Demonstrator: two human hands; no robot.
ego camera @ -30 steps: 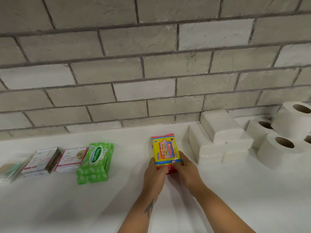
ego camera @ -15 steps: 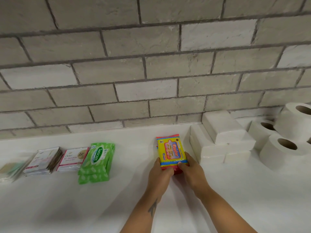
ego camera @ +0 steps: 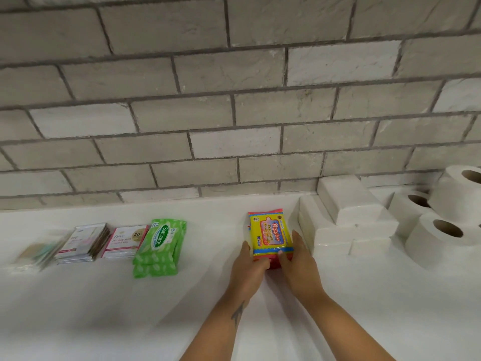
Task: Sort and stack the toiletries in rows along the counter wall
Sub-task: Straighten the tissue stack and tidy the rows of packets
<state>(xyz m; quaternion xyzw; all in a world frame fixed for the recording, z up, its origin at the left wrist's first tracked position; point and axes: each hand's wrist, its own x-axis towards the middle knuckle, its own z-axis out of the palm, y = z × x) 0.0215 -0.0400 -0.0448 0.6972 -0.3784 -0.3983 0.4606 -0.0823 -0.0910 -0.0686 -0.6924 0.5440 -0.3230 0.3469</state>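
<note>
My left hand [ego camera: 249,267] and right hand [ego camera: 296,261] pinch the near end of a small stack of glossy yellow wipe packs [ego camera: 269,234] lying flat on the white counter [ego camera: 104,308]; I can't count the packs beneath. Left of my hands lie two green wipe packs [ego camera: 158,246], stacked, then two piles of sachets [ego camera: 84,242], then a blurred pile. Right: folded white tissue bricks [ego camera: 346,217] and three paper rolls [ego camera: 440,230], one cut off.

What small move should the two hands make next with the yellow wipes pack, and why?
Probably let go: the yellow wipes pack already lies squared on its red stack, in line with the green wipes, while left hand and right hand grip its near end.
</note>
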